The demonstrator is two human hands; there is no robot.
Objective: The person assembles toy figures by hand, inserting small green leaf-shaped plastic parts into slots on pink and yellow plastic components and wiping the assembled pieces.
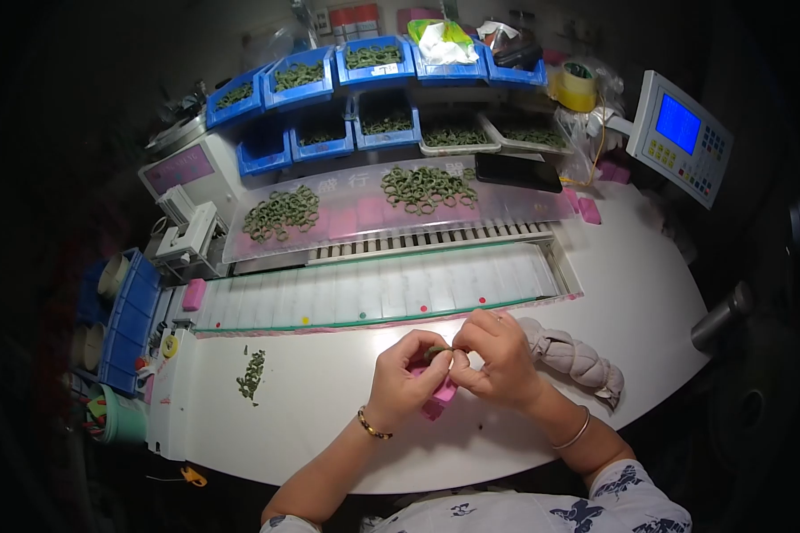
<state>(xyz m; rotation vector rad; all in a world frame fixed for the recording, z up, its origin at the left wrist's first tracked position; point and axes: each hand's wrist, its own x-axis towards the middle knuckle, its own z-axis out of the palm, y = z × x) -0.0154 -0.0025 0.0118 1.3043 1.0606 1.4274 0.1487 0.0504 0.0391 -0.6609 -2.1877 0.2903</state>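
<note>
My left hand (402, 377) and my right hand (498, 360) meet above the near part of the white table. Between their fingertips is a small dark-green piece (436, 353), pinched from both sides. Fingers cover much of it, so its full shape is hidden; its colour matches the green rings on the sheet. Just beneath the hands lies a pink block (435, 407), partly covered by them. Two heaps of green rings, a left heap (281, 213) and a right heap (428, 188), rest on a translucent sheet (356, 218) farther back.
A twisted grey cloth (573, 360) lies right of my hands. Small green bits (252, 377) are on the table (320, 417) at left. A long white-panelled strip (373, 289) crosses the table. Behind stand blue bins (300, 93), a black phone (518, 172) and a control panel (684, 133).
</note>
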